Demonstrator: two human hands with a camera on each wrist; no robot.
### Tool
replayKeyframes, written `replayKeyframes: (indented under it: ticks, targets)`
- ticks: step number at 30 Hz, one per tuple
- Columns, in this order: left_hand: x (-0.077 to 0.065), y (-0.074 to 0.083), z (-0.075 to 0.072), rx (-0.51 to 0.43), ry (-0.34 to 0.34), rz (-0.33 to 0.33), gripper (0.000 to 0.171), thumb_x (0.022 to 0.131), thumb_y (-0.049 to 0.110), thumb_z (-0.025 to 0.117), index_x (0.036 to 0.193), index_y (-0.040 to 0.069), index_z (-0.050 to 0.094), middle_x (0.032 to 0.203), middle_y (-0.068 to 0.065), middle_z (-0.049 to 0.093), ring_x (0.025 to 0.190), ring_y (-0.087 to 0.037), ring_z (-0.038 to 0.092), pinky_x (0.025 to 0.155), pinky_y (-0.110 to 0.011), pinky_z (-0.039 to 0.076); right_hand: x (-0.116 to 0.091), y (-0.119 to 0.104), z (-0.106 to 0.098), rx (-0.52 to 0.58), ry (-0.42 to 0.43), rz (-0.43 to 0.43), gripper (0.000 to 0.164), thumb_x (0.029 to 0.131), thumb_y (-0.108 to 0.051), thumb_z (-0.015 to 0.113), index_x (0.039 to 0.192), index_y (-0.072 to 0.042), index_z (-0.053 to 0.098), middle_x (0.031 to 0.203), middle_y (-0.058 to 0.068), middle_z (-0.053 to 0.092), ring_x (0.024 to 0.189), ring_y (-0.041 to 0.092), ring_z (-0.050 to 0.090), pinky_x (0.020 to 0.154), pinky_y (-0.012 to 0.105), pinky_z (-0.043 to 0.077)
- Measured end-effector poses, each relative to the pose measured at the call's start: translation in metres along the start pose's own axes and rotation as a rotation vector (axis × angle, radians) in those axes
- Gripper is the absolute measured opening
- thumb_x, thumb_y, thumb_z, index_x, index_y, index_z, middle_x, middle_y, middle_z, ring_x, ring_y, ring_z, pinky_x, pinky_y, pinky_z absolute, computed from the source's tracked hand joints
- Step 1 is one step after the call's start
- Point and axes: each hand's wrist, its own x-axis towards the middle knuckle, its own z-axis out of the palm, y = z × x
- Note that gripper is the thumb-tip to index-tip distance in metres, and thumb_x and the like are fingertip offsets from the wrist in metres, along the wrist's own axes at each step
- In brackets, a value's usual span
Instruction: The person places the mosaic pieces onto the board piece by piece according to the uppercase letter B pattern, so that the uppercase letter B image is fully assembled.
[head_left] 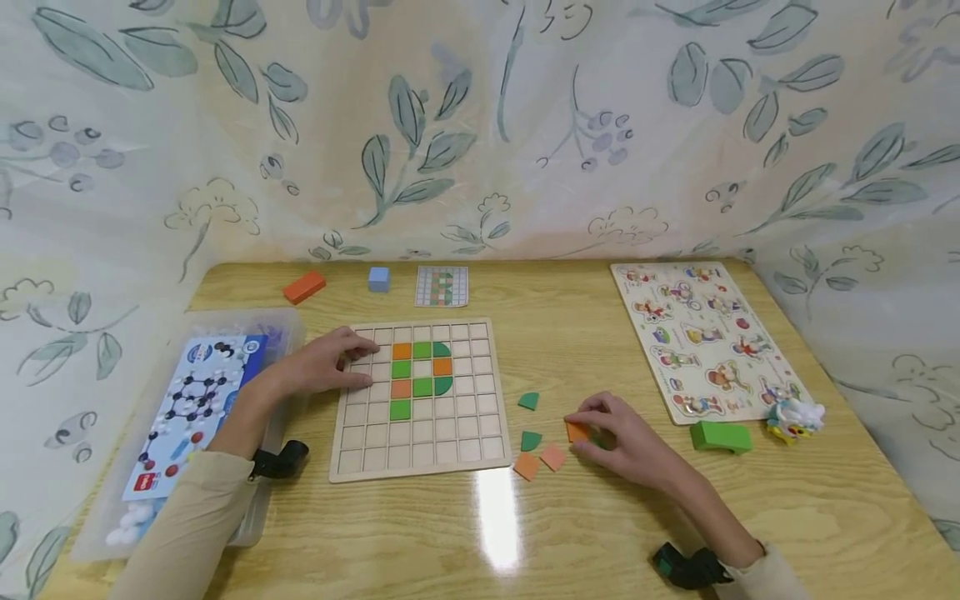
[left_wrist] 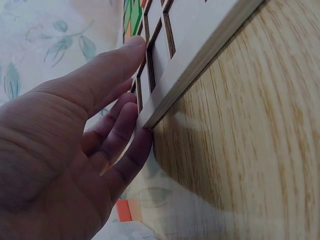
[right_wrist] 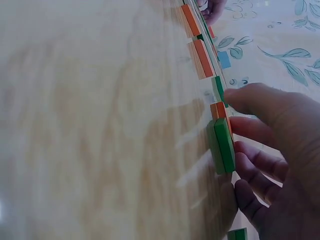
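A wooden grid board [head_left: 457, 425] lies mid-table, with green and orange tiles set in several of its cells. My left hand [head_left: 330, 362] rests on its left side; in the left wrist view the thumb [left_wrist: 127, 52] lies over the top face and other fingers sit by the edge. Right of the board, my right hand [head_left: 618, 437] has thumb and forefinger at opposite sides of an orange square tile [head_left: 577, 431], pinching it low at the tabletop. A green piece [right_wrist: 222, 147] stands close by under the curled fingers. Two green quarter-round tiles [head_left: 528, 401] and two orange squares [head_left: 527, 467] lie between hand and board.
Behind the board lie a pattern card [head_left: 442, 287], a blue cube [head_left: 378, 279] and a red block [head_left: 303, 287]. A plastic box [head_left: 262, 500] stands left, under the left forearm. At right are a picture puzzle board [head_left: 652, 358], a green arch block [head_left: 720, 437] and a small toy [head_left: 795, 417].
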Motion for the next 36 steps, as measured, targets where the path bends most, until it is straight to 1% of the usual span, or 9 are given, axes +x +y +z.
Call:
replayKeyframes:
  ticks: [2, 6, 14, 17, 21, 23, 25, 31, 36]
  targets:
    - [-0.001, 0.0, 0.001, -0.003, -0.003, 0.004, 0.053, 0.088, 0.028, 0.072, 0.133, 0.005, 0.057, 0.11, -0.01, 0.053, 0.094, -0.02, 0.047, 0.082, -0.032, 0.041, -0.001, -0.001, 0.0, 0.008, -0.011, 0.029, 0.032, 0.086, -0.023, 0.074, 0.117, -0.016, 0.071, 0.112, 0.0, 0.056, 0.097, 0.01, 0.05, 0.077, 0.027, 0.044]
    - [-0.001, 0.0, 0.001, -0.001, -0.004, -0.013, 0.053, 0.088, 0.028, 0.072, 0.134, 0.006, 0.057, 0.111, -0.009, 0.053, 0.094, -0.02, 0.047, 0.082, -0.033, 0.041, 0.0, -0.002, 0.0, 0.002, -0.001, 0.027, 0.032, 0.084, -0.019, 0.075, 0.115, -0.016, 0.07, 0.112, 0.001, 0.056, 0.096, 0.011, 0.05, 0.076, 0.027, 0.043]
    - [-0.004, -0.001, -0.004, 0.005, -0.006, -0.016, 0.052, 0.088, 0.027, 0.071, 0.133, 0.006, 0.057, 0.112, -0.01, 0.054, 0.095, -0.021, 0.048, 0.082, -0.033, 0.042, 0.005, -0.008, 0.005, -0.04, 0.048, -0.035, 0.026, 0.085, -0.015, 0.075, 0.11, -0.014, 0.071, 0.106, -0.002, 0.06, 0.094, 0.01, 0.055, 0.078, 0.029, 0.048]
    - [-0.005, -0.002, -0.004, 0.002, -0.004, -0.013, 0.051, 0.088, 0.026, 0.072, 0.133, 0.007, 0.058, 0.112, -0.009, 0.054, 0.095, -0.02, 0.048, 0.082, -0.033, 0.042, 0.009, -0.014, 0.005, -0.04, 0.099, -0.045, 0.028, 0.082, -0.013, 0.077, 0.109, -0.013, 0.071, 0.103, -0.003, 0.061, 0.09, 0.009, 0.057, 0.074, 0.027, 0.05]
    - [-0.005, -0.003, -0.003, 0.001, -0.009, -0.003, 0.052, 0.088, 0.028, 0.072, 0.133, 0.006, 0.058, 0.11, -0.01, 0.054, 0.092, -0.02, 0.047, 0.08, -0.032, 0.041, 0.025, -0.029, 0.008, 0.028, 0.159, -0.154, 0.032, 0.077, -0.006, 0.079, 0.109, -0.006, 0.071, 0.1, 0.001, 0.062, 0.087, 0.013, 0.062, 0.07, 0.029, 0.052]
    - [-0.004, -0.003, -0.003, 0.002, -0.013, -0.009, 0.052, 0.088, 0.029, 0.072, 0.133, 0.006, 0.058, 0.11, -0.01, 0.053, 0.092, -0.02, 0.047, 0.08, -0.032, 0.041, 0.038, -0.04, 0.013, 0.058, 0.135, -0.222, 0.033, 0.078, -0.006, 0.078, 0.11, -0.005, 0.07, 0.102, 0.003, 0.061, 0.089, 0.015, 0.062, 0.07, 0.029, 0.052]
    - [-0.003, -0.004, -0.003, 0.002, -0.014, -0.01, 0.053, 0.088, 0.03, 0.071, 0.133, 0.007, 0.058, 0.111, -0.009, 0.053, 0.093, -0.02, 0.047, 0.08, -0.032, 0.04, 0.053, -0.054, 0.02, 0.074, 0.08, -0.266, 0.032, 0.081, -0.009, 0.077, 0.111, -0.005, 0.07, 0.104, 0.004, 0.061, 0.09, 0.016, 0.06, 0.072, 0.028, 0.052]
    - [0.001, -0.004, -0.004, 0.007, -0.006, -0.011, 0.052, 0.088, 0.028, 0.072, 0.134, 0.008, 0.058, 0.112, -0.009, 0.054, 0.094, -0.021, 0.047, 0.081, -0.034, 0.041, 0.103, -0.093, 0.044, 0.093, -0.087, -0.247, 0.027, 0.088, -0.017, 0.072, 0.114, -0.007, 0.071, 0.106, 0.003, 0.061, 0.091, 0.015, 0.056, 0.076, 0.024, 0.048]
    - [0.002, -0.005, -0.002, 0.008, -0.007, -0.003, 0.052, 0.088, 0.029, 0.071, 0.134, 0.008, 0.058, 0.113, -0.009, 0.054, 0.094, -0.02, 0.048, 0.081, -0.033, 0.041, 0.133, -0.111, 0.061, 0.015, -0.167, -0.237, 0.026, 0.089, -0.023, 0.07, 0.112, -0.01, 0.072, 0.101, 0.003, 0.059, 0.087, 0.013, 0.049, 0.077, 0.023, 0.043]
